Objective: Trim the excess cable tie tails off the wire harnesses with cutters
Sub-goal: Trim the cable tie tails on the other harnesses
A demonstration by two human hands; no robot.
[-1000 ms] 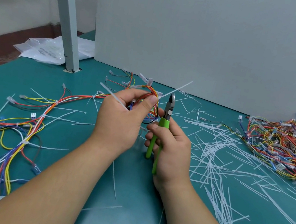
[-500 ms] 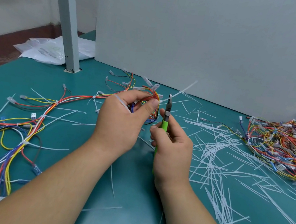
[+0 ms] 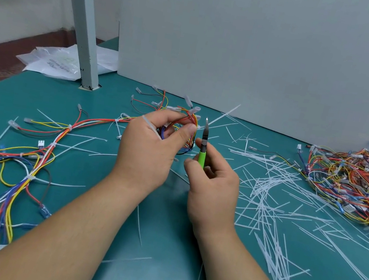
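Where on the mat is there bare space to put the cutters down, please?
Barest is the mat between post, plastic bag and the harness spread at left. Between the forearms, nearer than the left hand gripping that harness and the right hand holding the cutters, only few stray tails lie. Crowded: cut tails at right, harness pile beyond.

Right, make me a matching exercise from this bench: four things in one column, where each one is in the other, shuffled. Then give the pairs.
Things
1. cutters
2. wire harness
3. harness pile
4. plastic bag

Places
a. far right of the table
b. gripped in the right hand
c. far left, behind the grey post
d. gripped in the left hand

Pairs: 1-b, 2-d, 3-a, 4-c
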